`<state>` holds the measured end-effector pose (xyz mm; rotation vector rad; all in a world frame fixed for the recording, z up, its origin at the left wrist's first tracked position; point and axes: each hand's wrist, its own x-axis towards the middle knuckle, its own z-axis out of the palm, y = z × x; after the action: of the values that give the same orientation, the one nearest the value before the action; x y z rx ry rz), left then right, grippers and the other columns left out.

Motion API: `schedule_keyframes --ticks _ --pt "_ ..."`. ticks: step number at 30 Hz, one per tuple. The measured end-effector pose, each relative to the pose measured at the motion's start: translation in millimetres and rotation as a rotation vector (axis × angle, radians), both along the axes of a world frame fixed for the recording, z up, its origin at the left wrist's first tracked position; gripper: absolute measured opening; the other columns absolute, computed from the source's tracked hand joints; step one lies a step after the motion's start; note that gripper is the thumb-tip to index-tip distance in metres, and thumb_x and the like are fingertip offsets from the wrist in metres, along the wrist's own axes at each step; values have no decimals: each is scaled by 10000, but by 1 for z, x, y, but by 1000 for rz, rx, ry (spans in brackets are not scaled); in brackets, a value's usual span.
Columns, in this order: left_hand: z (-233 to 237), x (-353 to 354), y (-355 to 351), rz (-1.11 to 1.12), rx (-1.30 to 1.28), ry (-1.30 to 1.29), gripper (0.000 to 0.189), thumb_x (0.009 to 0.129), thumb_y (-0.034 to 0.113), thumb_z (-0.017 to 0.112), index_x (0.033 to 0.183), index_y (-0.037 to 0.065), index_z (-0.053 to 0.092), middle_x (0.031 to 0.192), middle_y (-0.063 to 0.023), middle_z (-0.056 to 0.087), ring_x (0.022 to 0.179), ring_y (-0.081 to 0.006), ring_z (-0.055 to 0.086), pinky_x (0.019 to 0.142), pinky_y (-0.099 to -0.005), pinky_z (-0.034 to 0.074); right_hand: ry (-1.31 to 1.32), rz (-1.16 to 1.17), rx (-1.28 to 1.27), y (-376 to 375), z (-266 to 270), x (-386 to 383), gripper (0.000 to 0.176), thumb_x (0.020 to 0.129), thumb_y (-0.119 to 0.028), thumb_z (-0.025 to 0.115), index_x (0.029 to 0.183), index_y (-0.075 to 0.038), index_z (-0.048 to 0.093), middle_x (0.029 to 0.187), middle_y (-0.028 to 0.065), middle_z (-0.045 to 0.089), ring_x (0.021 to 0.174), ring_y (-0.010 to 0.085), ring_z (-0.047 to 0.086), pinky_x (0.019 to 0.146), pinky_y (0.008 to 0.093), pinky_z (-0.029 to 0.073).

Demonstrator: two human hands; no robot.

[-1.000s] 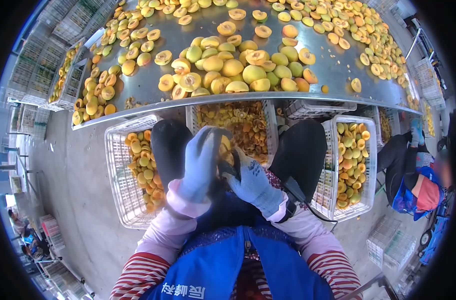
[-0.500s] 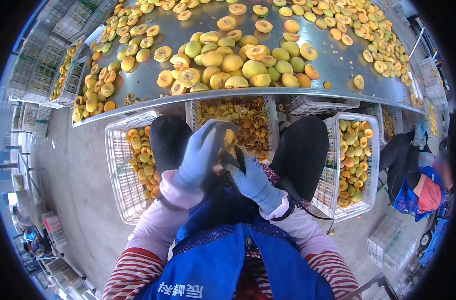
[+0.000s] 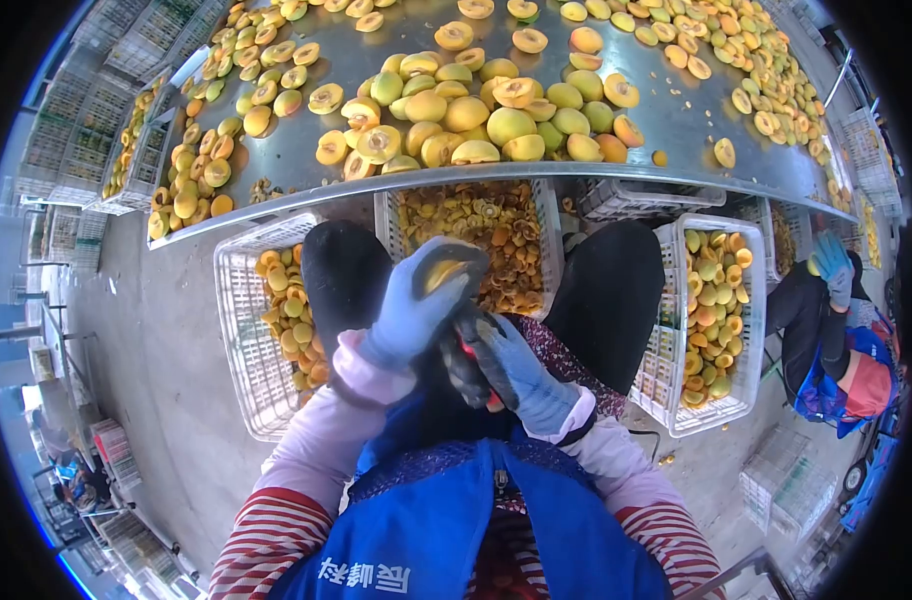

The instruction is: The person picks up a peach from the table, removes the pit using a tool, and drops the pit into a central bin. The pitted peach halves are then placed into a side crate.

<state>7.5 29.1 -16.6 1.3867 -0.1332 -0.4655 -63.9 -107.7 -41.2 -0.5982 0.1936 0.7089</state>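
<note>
My left hand (image 3: 408,300), in a light blue glove with a dark palm, is closed around a yellow apricot (image 3: 443,273), partly hidden by the fingers. Just below and to the right, my right hand (image 3: 516,365), gloved alike, is wrapped around a small tool with a red handle (image 3: 467,347); its working end cannot be made out. Both hands are over my lap, close together. Beyond them, below the table edge, a white crate (image 3: 387,222) holds apricot scraps and pieces.
A metal table (image 3: 306,150) ahead bears whole and halved apricots (image 3: 466,113). White crates of apricot halves stand beside my left knee (image 3: 241,350) and right knee (image 3: 666,370). At far right sits a co-worker, whose gloved hand (image 3: 833,268) is raised. Stacked crates (image 3: 76,130) stand at left.
My hands have drawn apart, the right lower and the left turned so the apricot shows. Red parts of the tool have come into sight. The co-worker's gloved hand shows more clearly.
</note>
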Motion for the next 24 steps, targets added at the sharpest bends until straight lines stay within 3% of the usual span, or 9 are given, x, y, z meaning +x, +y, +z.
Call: schedule_keyframes --ticks 2,7,11,13,15,18,20,22,24 --pt "9 -9 2 -2 -126 214 208 871 51 579 1069 -13 581 881 -84 608 802 -124 592 710 -241 476 208 103 196 -2 13 -2 368 948 -453 483 977 -87 484 660 28 452 391 97 359 333 215 296" --pt "-2 -13 -11 74 -278 152 256 889 206 575 1027 -9 579 842 -95 609 772 -165 609 693 -279 489 336 135 624 -3 -2 -5 461 932 -536 445 942 -76 481 569 0 395 402 84 367 338 214 299" --pt "-33 -24 -19 401 -658 653 343 910 341 540 1022 20 575 879 -108 620 817 -227 609 751 -348 494 113 145 986 -7 11 9 486 918 -559 454 920 -73 469 581 -2 449 441 92 466 375 251 390" --pt "-22 -37 -22 515 -386 354 346 925 347 523 1023 20 580 874 -103 622 817 -206 613 731 -317 498 182 34 823 -17 5 19 480 944 -542 407 967 -70 491 585 -11 424 437 84 417 389 262 382" --pt "-16 -28 -2 452 -579 490 367 953 361 476 1019 15 581 881 -96 628 791 -163 602 697 -279 488 359 -7 702 -18 -20 15 494 950 -545 385 979 -71 520 587 -9 410 436 89 390 384 258 361" --pt "-23 -5 60 592 -125 -220 361 982 303 375 1017 14 589 925 -94 624 855 -166 577 771 -289 461 419 75 534 -6 -36 4 517 944 -562 378 966 -75 552 586 -3 398 432 99 370 366 247 330" --pt "-37 -1 143 620 396 -433 329 967 238 413 1065 -5 612 1000 -98 640 955 -204 591 847 -325 462 311 125 298 -6 -11 7 528 932 -578 389 941 -80 566 583 1 397 425 107 367 360 240 322" --pt "-49 6 210 541 1243 -284 313 906 259 561 1099 19 619 1030 -178 638 964 -317 609 819 -379 484 339 13 236 -11 -13 13 523 926 -584 399 938 -87 562 595 14 435 425 115 388 358 232 324" --pt "-51 13 224 385 1701 -409 330 865 259 627 1099 27 622 1016 -184 632 937 -326 618 810 -384 486 409 -75 93 -9 -20 20 523 922 -588 409 942 -88 563 605 18 459 428 119 406 361 235 332"
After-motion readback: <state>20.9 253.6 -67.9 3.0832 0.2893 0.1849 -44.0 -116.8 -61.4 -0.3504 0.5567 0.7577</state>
